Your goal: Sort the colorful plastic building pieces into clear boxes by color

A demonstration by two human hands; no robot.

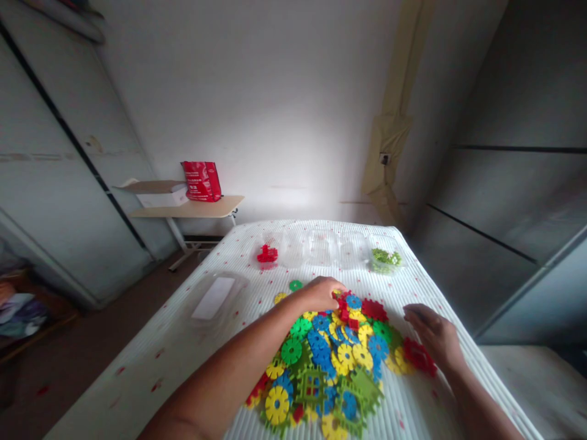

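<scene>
A heap of interlocking plastic building pieces [321, 354], in yellow, blue, red and green, covers the near middle of the table. My left hand [324, 293] reaches over the far side of the heap, fingers and thumb curled at a red building piece [343, 307]; the fingertips are partly hidden. To the right of the heap, my right hand [433, 335] hovers with fingers stretched leftward and slightly blurred. Just beside it lies a red toothed piece [419, 357] at the heap's edge. Round notched discs, such as a yellow disc [277, 404], mix with square green frames [312, 385].
Along the table's far side runs a row of clear containers [323, 249]; the leftmost holds red pieces [267, 255], the rightmost light-green pieces [386, 258]. A clear lid or tray with a white label [213, 298] lies left. Behind stands a side table [202, 208] bearing a red bag [202, 182].
</scene>
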